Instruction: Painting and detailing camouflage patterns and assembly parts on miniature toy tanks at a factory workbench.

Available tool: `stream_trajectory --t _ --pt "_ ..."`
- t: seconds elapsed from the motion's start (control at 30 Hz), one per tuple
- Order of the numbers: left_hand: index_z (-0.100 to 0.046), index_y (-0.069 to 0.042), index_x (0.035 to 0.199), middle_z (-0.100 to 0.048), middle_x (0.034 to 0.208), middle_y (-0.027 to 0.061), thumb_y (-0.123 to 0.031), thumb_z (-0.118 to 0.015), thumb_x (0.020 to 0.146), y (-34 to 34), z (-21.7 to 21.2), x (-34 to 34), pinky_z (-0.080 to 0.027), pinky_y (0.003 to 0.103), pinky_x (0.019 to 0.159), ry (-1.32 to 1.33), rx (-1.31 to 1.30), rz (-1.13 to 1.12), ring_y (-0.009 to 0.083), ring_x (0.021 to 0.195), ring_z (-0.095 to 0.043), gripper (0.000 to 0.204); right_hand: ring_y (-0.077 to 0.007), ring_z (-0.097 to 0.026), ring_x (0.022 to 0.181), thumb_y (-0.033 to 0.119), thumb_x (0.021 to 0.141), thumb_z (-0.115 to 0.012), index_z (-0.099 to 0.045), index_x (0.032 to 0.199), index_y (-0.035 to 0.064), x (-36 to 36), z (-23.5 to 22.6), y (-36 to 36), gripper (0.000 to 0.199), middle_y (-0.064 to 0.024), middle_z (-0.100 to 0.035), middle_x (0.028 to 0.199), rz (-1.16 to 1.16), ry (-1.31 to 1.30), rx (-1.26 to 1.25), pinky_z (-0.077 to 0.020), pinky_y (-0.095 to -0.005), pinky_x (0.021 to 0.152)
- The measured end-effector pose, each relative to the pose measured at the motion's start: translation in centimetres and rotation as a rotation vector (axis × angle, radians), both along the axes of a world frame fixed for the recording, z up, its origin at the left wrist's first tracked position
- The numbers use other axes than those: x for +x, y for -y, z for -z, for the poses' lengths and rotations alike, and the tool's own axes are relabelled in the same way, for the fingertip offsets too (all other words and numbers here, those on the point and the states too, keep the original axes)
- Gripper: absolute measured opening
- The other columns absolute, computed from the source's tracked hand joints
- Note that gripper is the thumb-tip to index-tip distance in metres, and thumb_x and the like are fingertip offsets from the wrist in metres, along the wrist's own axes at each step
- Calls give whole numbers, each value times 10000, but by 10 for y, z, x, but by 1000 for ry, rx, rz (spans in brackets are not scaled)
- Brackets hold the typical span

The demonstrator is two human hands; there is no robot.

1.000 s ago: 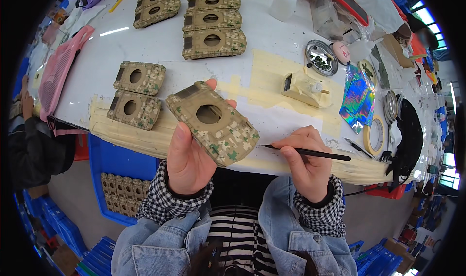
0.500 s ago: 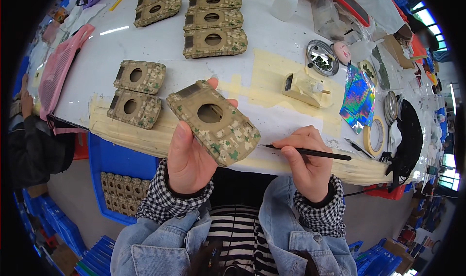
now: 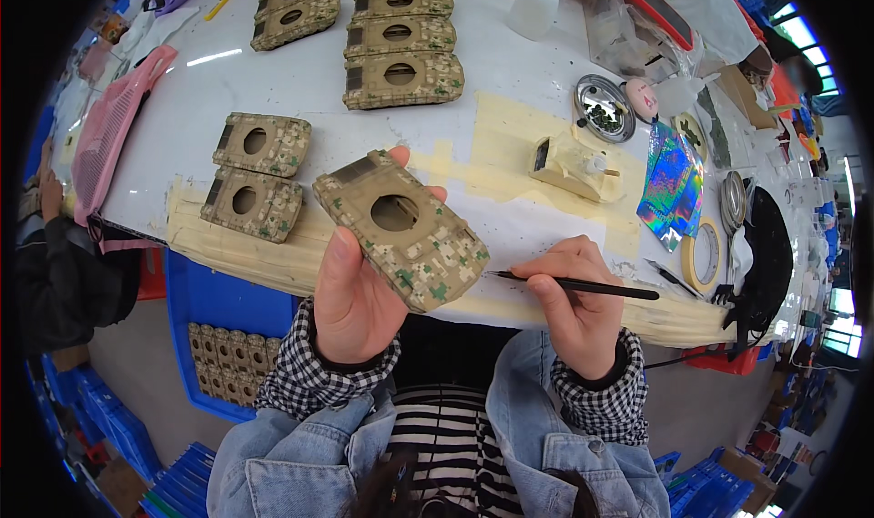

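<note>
The left hand (image 3: 350, 290) is closed around a camouflage-painted shell (image 3: 401, 229), held up over the near edge of the table (image 3: 309, 90), and the right hand (image 3: 574, 304) pinches a fine brush (image 3: 574, 286) with its tip at the shell's right edge, so I judge the detail painting is in progress and needs a steady touch

Two hull shells (image 3: 255, 174) left of the held shell (image 3: 401, 228), three more (image 3: 401, 42) behind, tape roll (image 3: 702, 255) far right.

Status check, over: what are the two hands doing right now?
Left hand grips camouflage shell, raised over table edge. Right hand pinches thin brush, tip at shell's side. Nothing between them.
</note>
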State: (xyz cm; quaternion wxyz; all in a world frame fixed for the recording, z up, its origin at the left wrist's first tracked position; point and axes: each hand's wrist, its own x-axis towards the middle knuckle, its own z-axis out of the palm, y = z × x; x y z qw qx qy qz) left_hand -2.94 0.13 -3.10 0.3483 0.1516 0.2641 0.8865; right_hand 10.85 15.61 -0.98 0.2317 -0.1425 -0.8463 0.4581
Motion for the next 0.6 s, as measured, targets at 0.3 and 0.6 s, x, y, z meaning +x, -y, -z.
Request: stream_trajectory --t 0.3,0.6 --pt "-214 -70 1451 -179 1512 145 -477 -404 962 0 0 0 -432 457 1021 -3 -1 -4 268 1287 -368 664 -184 -522 761 80 794 -702 -711 880 42 1 -1 0 95 -42 -641 776 -3 7 -24 -442 -279 643" --pt "-189 -59 1454 -178 1511 142 -486 -398 960 -1 -1 0 -504 455 945 16 -12 -2 278 1282 -386 685 -174 -526 782 78 836 -664 -698 885 15 4 1 -1 87 -64 -628 792 18 -46 -112 -439 -270 673"
